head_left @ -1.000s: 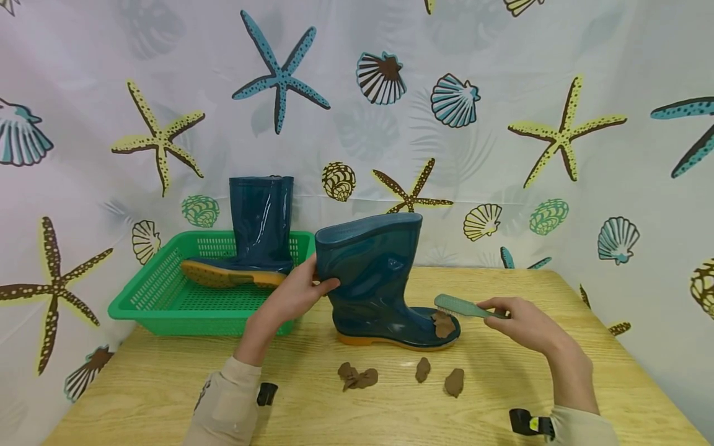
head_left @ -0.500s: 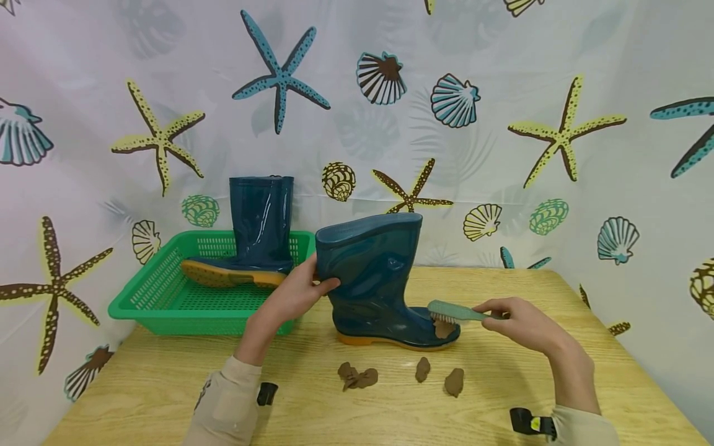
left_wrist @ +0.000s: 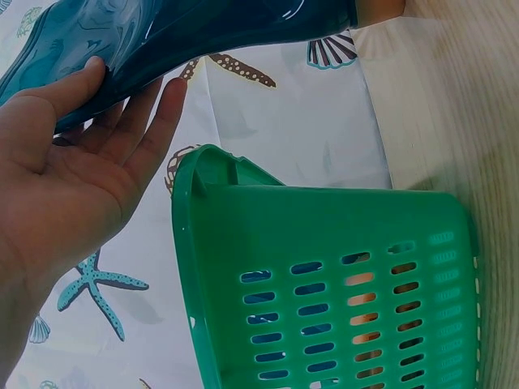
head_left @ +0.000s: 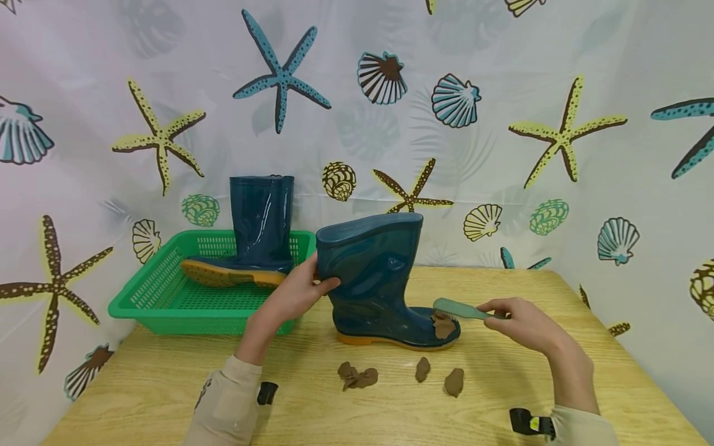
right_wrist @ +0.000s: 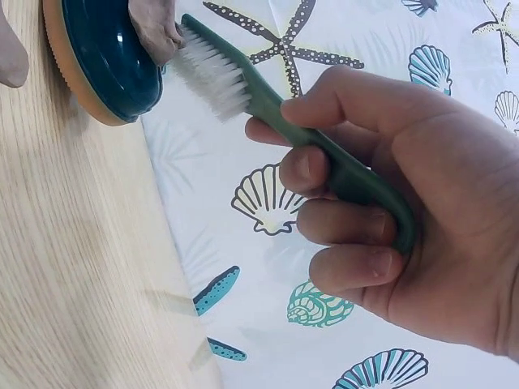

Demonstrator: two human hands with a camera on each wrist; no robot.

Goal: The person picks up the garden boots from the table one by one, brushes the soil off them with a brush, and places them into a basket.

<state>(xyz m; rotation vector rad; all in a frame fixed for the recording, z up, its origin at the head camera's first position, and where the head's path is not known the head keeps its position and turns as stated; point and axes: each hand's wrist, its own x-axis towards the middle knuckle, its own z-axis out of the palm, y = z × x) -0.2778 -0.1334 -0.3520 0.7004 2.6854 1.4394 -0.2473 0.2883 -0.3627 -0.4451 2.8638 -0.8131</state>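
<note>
A dark blue rain boot (head_left: 370,279) with an orange sole stands on the table, toe to the right. My left hand (head_left: 301,288) grips the back of its shaft, thumb on the near side and the other fingers behind. In the left wrist view those fingers (left_wrist: 154,134) show beneath the shaft. A brown, mud-like patch (head_left: 443,327) sticks to the toe. My right hand (head_left: 521,319) holds a green scrub brush (head_left: 460,308) by its handle. In the right wrist view the white bristles (right_wrist: 212,74) meet the edge of the brown patch, fingers curled round the handle.
A green plastic basket (head_left: 128,303) stands at the left, bearing a second blue boot (head_left: 261,220). Several brown lumps (head_left: 454,382) lie on the wooden table (head_left: 401,415) before the held boot. A patterned curtain (head_left: 346,142) hangs behind.
The brush went left over the brown patch, then slid back slightly to the right and up, its head tilting. The left hand and the boot have stayed in place.
</note>
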